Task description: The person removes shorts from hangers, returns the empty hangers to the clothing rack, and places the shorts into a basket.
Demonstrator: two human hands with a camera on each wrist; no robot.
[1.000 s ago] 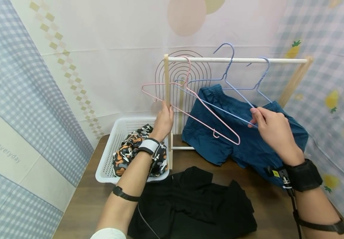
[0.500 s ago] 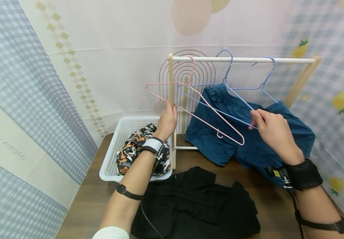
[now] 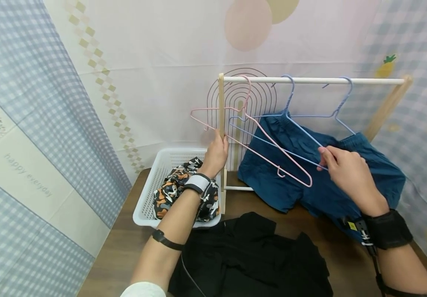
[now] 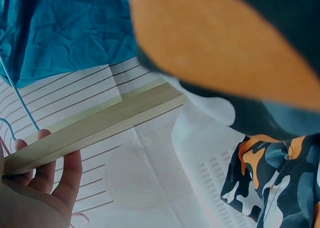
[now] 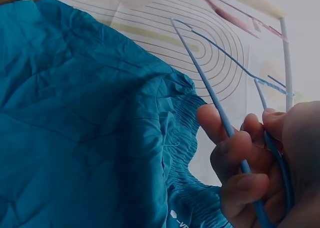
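My left hand (image 3: 216, 155) grips the left wooden post (image 4: 95, 128) of the clothes rack, fingers round it in the left wrist view. My right hand (image 3: 350, 173) holds the right end of an empty blue wire hanger (image 5: 207, 81), whose hook sits over the white rail (image 3: 310, 80). To its left a pink hanger (image 3: 258, 154) hangs, bare as well. Behind my right hand, teal shorts (image 3: 295, 181) hang from a second blue hanger (image 3: 343, 103) at the right; my hand and wrist cover part of them.
A white basket (image 3: 144, 198) with camouflage-print clothing (image 3: 172, 187) stands left of the rack. Black folded clothing (image 3: 250, 255) lies on the brown table (image 3: 106, 260) in front. Checked curtains (image 3: 50, 123) close in both sides.
The blue hanger's hook has come down from above the rail onto it, guided by my right hand. My left hand has stayed on the post. The whole view has shifted slightly.
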